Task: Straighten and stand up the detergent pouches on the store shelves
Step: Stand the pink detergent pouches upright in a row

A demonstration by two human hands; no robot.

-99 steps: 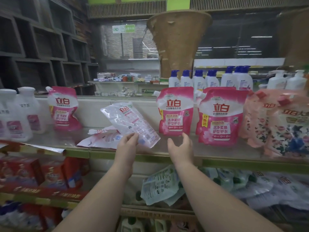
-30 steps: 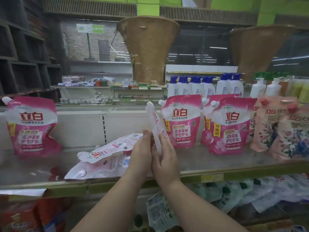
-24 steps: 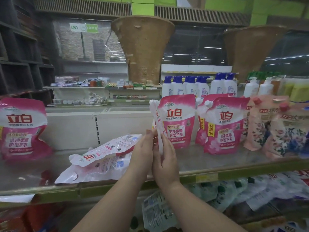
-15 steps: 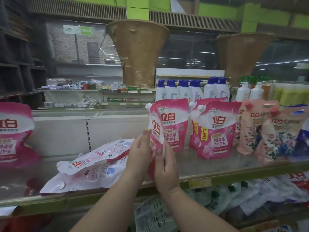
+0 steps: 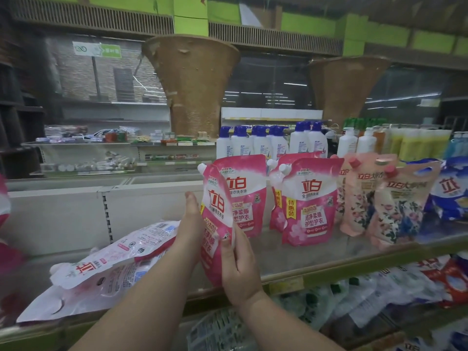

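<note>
At the far left we see a pink pouch (image 5: 5, 224) cut off by the frame edge. Next, two pouches (image 5: 114, 269) lie flat on the shelf (image 5: 329, 259), backs up, the lower one partly hidden. Our left hand (image 5: 190, 239) presses flat against the held pink pouch (image 5: 216, 224), fingers straight; our right hand (image 5: 240, 269) grips its other side, thumb on the front. It stands upright at the shelf's front edge, hiding part of a standing pink pouch (image 5: 247, 196). Rightward, floral pouches (image 5: 379, 206) blur.
</note>
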